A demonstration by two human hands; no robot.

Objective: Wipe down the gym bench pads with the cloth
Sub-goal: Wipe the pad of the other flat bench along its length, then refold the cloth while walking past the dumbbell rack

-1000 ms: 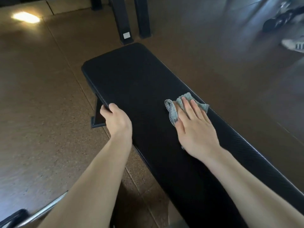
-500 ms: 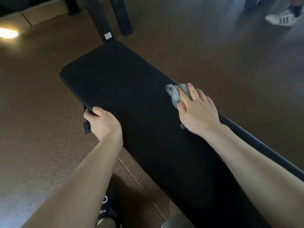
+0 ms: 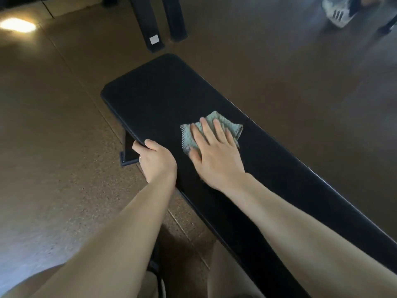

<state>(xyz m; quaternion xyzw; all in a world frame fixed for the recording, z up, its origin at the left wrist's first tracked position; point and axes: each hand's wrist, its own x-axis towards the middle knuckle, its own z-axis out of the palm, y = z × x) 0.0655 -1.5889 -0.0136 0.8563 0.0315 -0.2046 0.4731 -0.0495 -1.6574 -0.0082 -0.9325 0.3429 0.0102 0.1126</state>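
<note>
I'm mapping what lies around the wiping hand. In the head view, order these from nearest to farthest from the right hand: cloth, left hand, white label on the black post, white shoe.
1. Cloth, under its fingers.
2. Left hand, at bench's left edge.
3. White label, far ahead.
4. White shoe, top right corner.

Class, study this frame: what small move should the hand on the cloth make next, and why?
Probably slide the right hand and cloth forward toward the pad's far rounded end. The bench pad stretches bare ahead of the cloth, the fingers lie flat on it, and the left hand grips the near edge.
</note>
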